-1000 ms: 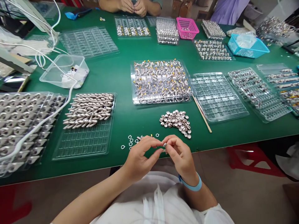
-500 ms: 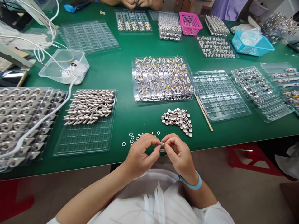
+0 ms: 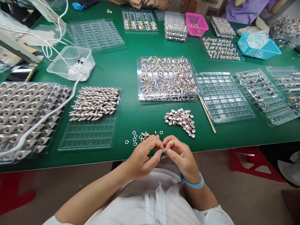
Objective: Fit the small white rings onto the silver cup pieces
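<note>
At the table's front edge, my left hand point(image 3: 145, 157) and my right hand point(image 3: 182, 158) meet, thumb and forefinger of each pinched together. Between the fingertips is a small shiny metal part point(image 3: 165, 150), mostly covered by the fingers; its exact kind is unclear. Just beyond my left hand lie several thin white rings point(image 3: 134, 139) and a small metal piece with a yellow tip point(image 3: 156, 133). A pile of small round metal caps point(image 3: 180, 120) sits on the green table point(image 3: 140, 118) beyond my right hand.
Ahead stands a tray of curved parts with yellow tips point(image 3: 167, 78). A wooden stick point(image 3: 207, 115) lies beside a clear tray point(image 3: 227, 97). Trays of metal parts point(image 3: 93, 103), a clear tub point(image 3: 70, 64) and a white cable point(image 3: 53, 114) occupy the left. A co-worker's hands point(image 3: 142, 3) are across the table.
The view has shifted slightly, so most table items sit further right. My hands stay together at the small metal part, with a slight change in finger position.
</note>
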Tool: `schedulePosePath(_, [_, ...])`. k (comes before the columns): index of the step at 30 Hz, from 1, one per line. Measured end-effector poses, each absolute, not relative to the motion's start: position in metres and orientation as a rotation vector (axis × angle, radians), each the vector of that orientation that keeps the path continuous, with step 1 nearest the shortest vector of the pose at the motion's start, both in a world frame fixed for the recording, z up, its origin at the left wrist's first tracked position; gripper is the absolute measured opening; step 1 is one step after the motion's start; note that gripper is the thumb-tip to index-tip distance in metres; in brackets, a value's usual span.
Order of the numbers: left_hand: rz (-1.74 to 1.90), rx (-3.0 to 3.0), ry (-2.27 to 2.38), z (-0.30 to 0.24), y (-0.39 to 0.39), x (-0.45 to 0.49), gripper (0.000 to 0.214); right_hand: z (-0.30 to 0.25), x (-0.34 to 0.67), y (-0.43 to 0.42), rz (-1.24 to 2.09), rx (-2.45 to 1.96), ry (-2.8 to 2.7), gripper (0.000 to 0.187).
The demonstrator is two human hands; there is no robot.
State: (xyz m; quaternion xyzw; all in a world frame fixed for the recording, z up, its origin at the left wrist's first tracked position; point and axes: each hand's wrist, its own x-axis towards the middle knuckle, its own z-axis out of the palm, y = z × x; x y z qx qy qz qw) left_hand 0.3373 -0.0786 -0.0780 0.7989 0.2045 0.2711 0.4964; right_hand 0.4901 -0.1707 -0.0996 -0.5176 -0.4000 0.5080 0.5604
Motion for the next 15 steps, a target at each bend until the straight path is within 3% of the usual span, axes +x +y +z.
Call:
schedulePosePath(7, [0.675,2.049,0.526,-0.078,-0.075,0.328,0.014,-0.099,0.488,-0.170,1.239,-1.175,-1.009,0.022])
schedulePosePath(15, [0.682,2.569,0.748,-0.103,-0.051,0.294,0.014,-0.099,0.502,-0.178,1.155,-1.302,-1.007,0.017])
